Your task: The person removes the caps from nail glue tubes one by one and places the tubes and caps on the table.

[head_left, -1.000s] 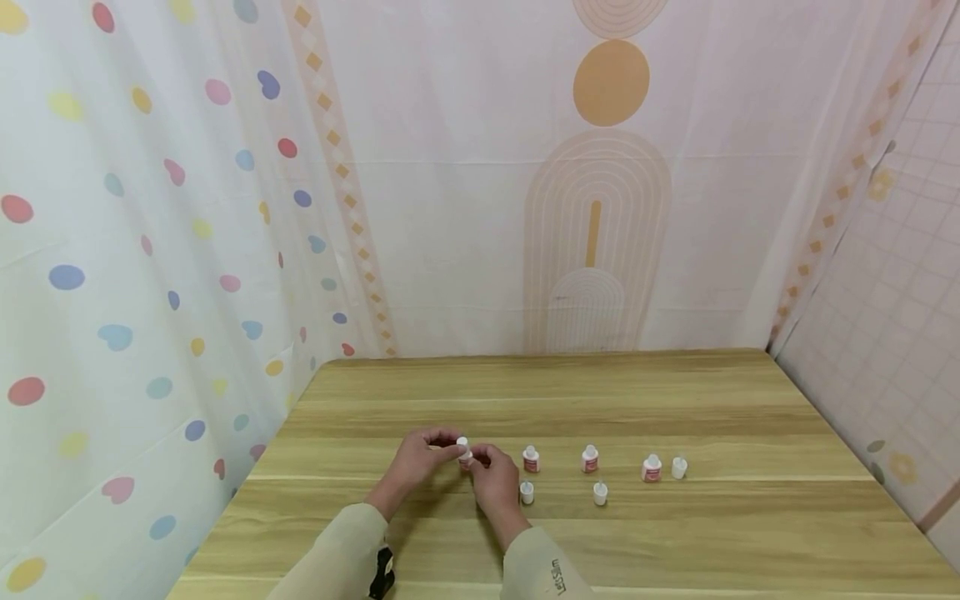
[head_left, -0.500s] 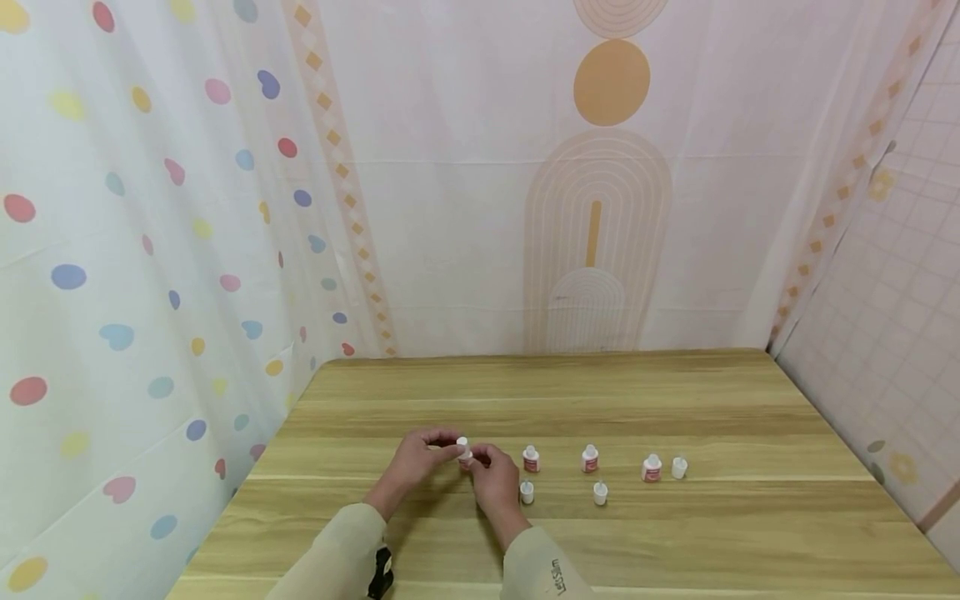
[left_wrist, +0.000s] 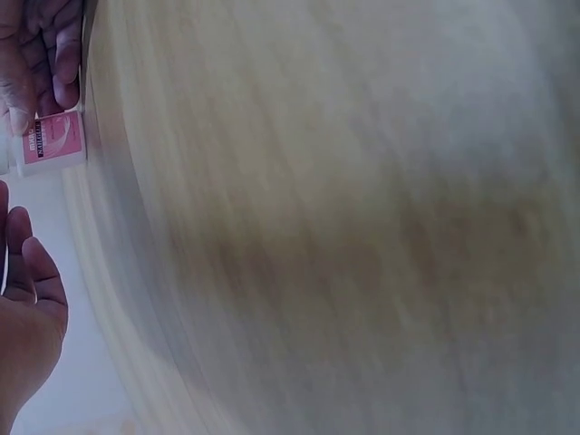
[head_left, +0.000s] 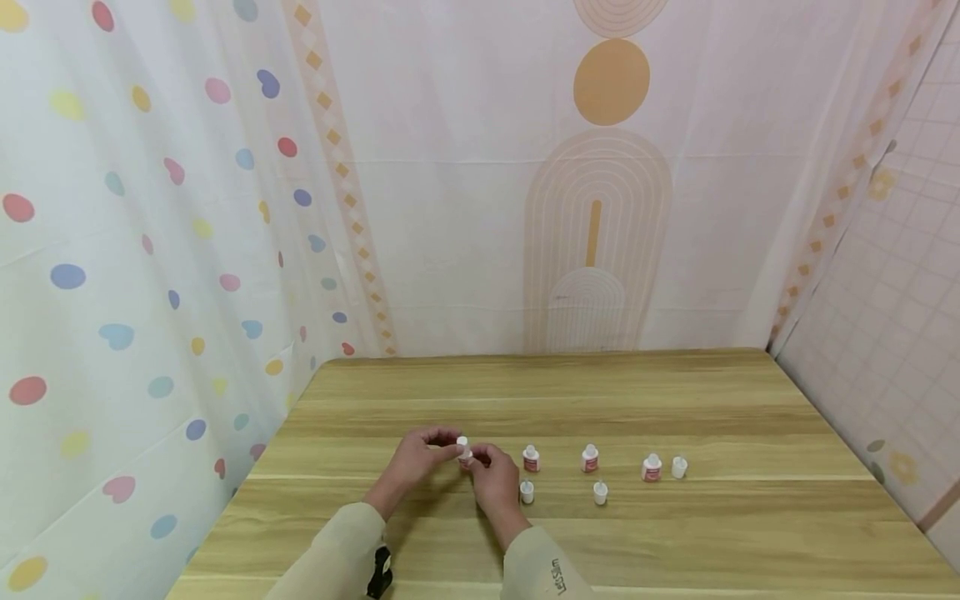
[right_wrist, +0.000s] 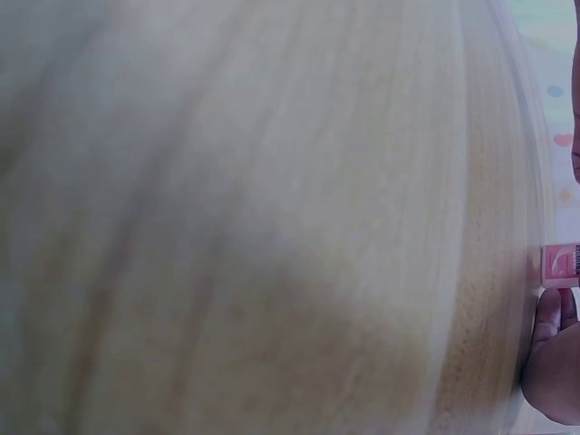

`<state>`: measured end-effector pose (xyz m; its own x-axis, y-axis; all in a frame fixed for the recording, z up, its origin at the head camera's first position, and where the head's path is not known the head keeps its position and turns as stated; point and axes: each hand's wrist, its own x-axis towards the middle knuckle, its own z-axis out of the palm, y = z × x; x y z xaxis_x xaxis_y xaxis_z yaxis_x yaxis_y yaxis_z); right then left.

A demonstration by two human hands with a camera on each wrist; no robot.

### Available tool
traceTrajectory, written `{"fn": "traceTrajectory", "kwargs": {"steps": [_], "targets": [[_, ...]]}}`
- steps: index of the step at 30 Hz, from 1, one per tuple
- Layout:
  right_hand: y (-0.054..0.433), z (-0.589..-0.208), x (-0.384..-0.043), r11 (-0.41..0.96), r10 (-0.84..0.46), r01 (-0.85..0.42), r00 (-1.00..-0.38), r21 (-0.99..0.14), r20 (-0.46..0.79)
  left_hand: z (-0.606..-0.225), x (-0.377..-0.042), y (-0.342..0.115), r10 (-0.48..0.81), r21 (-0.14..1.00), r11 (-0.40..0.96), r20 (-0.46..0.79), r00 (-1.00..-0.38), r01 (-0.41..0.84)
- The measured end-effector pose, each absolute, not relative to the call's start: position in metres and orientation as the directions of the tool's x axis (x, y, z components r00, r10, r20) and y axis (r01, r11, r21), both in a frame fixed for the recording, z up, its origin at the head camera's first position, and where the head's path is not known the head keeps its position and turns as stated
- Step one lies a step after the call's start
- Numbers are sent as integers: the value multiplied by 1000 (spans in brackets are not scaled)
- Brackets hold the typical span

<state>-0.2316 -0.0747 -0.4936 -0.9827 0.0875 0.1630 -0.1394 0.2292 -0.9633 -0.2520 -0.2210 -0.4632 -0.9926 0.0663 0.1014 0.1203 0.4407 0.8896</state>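
In the head view my left hand point(head_left: 420, 460) pinches the white cap point(head_left: 462, 442) on top of a small white bottle with a pink label point(left_wrist: 56, 139). My right hand point(head_left: 495, 483) holds that bottle's body low, close over the table, from the right side. The bottle stands upright, and the fingers hide part of its label. To the right, three similar bottles stand uncapped in a row: the nearest bottle point(head_left: 531, 460), a middle bottle point(head_left: 590, 459) and a far-right bottle point(head_left: 651, 469).
On the wooden table point(head_left: 637, 400) a loose white cap point(head_left: 527, 493) lies by my right wrist, its thin stem pointing up. Another cap point(head_left: 600, 494) lies before the middle bottle, a third cap point(head_left: 679, 468) beside the far-right bottle. Patterned curtains point(head_left: 450, 208) hang behind and at the sides.
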Motion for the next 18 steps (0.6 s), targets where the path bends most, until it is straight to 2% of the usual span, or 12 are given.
{"fn": "traceTrajectory", "kwargs": {"steps": [18], "targets": [[-75,-494,-232,233,95,-138,-982,-963,164,-464,-253,-220,71,893,431,109,-991,129]]}}
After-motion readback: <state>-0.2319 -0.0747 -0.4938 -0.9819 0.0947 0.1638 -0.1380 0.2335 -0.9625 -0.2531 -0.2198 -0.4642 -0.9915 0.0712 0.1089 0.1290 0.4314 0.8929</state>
